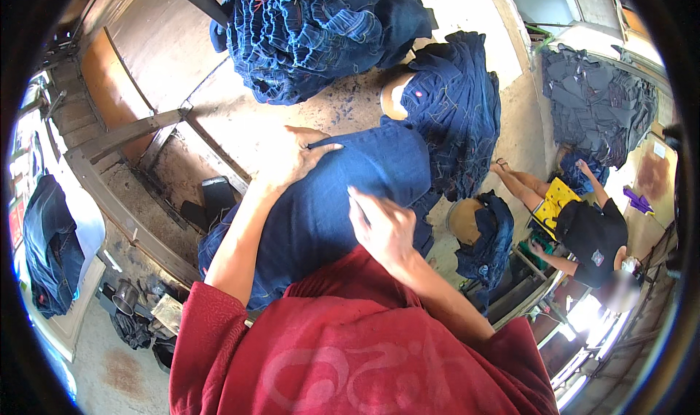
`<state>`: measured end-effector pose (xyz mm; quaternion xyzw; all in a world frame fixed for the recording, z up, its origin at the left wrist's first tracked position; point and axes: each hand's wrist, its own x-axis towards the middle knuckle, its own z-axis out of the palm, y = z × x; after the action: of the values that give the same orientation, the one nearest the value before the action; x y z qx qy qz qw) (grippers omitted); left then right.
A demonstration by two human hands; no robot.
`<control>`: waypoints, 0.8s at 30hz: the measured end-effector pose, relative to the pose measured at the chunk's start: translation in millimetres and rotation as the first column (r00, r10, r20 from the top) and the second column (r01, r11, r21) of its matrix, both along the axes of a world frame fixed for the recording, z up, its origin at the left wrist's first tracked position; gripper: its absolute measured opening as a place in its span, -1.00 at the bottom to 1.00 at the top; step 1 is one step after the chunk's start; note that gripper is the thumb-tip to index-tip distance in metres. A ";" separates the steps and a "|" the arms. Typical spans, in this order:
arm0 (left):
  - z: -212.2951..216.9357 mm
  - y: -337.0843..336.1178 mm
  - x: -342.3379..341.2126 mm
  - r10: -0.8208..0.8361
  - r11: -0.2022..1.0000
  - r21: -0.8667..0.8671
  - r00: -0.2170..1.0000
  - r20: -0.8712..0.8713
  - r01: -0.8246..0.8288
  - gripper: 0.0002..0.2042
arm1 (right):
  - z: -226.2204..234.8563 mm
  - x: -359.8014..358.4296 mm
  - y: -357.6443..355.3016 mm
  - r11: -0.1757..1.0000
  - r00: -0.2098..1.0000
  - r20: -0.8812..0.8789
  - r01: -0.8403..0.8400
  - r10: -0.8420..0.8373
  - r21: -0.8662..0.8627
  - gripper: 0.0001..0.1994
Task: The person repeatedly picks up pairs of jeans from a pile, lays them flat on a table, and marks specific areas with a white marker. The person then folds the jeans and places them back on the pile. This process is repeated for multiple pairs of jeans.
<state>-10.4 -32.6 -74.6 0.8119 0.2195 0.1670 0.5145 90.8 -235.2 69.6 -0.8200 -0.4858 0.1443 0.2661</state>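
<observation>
Left hand: we are seeing the left hand (292, 156) lying flat with fingers spread on the far end of the blue denim garment (328, 203), palm pressing down on the cloth.
Right hand: the right hand (383, 229) is resting on the near right part of the same garment, fingers drawn together and pinching a thin pale stick-like tool (357, 205); what the tool is, we cannot tell.
Denim garment: it is lying stretched across the near middle of the surface (240, 116), directly in front of the red shirt (350, 349).
Denim pile: a heap of folded dark denim (313, 28) is sitting at the far edge of the surface, well apart from both hands.
Second stack: more dark denim (456, 105) is hanging over a rounded stand at the right edge of the surface, just beside the garment.
Co-worker: a person in a black top (594, 236) is crouching on the floor (525, 123) to the right, hands apart from ours.
</observation>
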 end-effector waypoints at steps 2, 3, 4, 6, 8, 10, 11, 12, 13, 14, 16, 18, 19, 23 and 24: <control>5.0 2.1 -1.7 -0.061 0.994 -0.093 0.995 -0.077 0.054 -0.47 | -13.3 4.0 17.3 0.991 0.994 0.067 -0.075 0.082 -0.107 -0.77; 8.5 3.2 -1.6 -0.079 0.992 -0.103 0.991 -0.109 0.068 -0.42 | -18.0 3.5 23.5 0.995 0.990 0.114 -0.078 0.086 -0.069 -0.76; 12.4 5.1 -2.5 -0.098 0.990 -0.113 0.985 -0.142 0.082 -0.37 | -21.6 3.4 27.5 0.990 0.986 0.131 -0.088 0.102 -0.109 -0.75; 19.7 6.2 -2.2 -0.075 0.997 -0.046 0.982 -0.174 0.068 -0.48 | -27.3 2.3 32.5 0.989 0.980 0.169 -0.081 0.100 -0.121 -0.74; 24.8 6.3 -0.8 -0.049 0.998 0.032 0.983 -0.179 0.056 -0.59 | -26.4 -0.2 32.3 0.983 0.975 0.191 -0.079 0.111 -0.168 -0.73; 27.6 5.1 0.7 -0.035 0.996 0.072 0.983 -0.182 0.049 -0.68 | -20.0 -2.9 29.1 0.968 0.974 0.185 -0.084 0.130 -0.236 -0.73; 28.2 4.7 1.6 -0.032 0.996 0.078 0.983 -0.178 0.047 -0.71 | -14.5 -4.1 26.2 0.970 0.975 0.186 -0.076 0.121 -0.231 -0.73; 28.6 4.2 2.4 -0.022 0.995 0.088 0.984 -0.177 0.038 -0.74 | -7.3 -4.7 21.7 0.970 0.977 0.179 -0.075 0.118 -0.231 -0.73; 28.8 3.8 3.2 -0.010 0.995 0.093 0.984 -0.179 0.027 -0.73 | 0.5 -4.4 16.4 0.970 0.978 0.173 -0.077 0.119 -0.230 -0.73; 29.2 3.6 3.6 0.000 0.995 0.095 0.982 -0.187 0.018 -0.72 | 8.9 -4.4 10.6 0.968 0.980 0.162 -0.074 0.115 -0.238 -0.74; 30.6 3.7 3.8 0.008 0.994 0.107 0.980 -0.200 0.014 -0.71 | 18.4 -3.2 4.4 0.963 0.984 0.138 -0.073 0.112 -0.258 -0.82; 31.7 3.8 3.5 0.015 0.989 0.144 0.981 -0.191 0.013 -0.71 | 13.7 1.2 7.2 0.983 0.997 0.043 -0.049 0.058 -0.180 -0.83; 32.0 3.8 3.1 0.011 0.992 0.125 0.981 -0.194 0.013 -0.71 | 7.8 3.2 11.0 0.988 1.000 -0.009 -0.029 0.028 -0.149 -0.83; 26.7 1.9 2.6 0.004 0.992 0.128 0.982 -0.191 0.021 -0.71 | -18.0 7.7 28.1 0.995 0.996 0.060 -0.057 0.062 -0.085 -0.85; 23.7 1.3 3.3 0.007 0.988 0.151 0.983 -0.182 0.020 -0.71 | -22.4 8.3 31.2 0.994 0.995 0.071 -0.059 0.066 -0.095 -0.85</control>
<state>-7.1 -31.3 -51.0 0.8614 0.2495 0.1067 0.4294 99.1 -204.0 47.2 -0.8206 -0.5136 0.1444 0.2048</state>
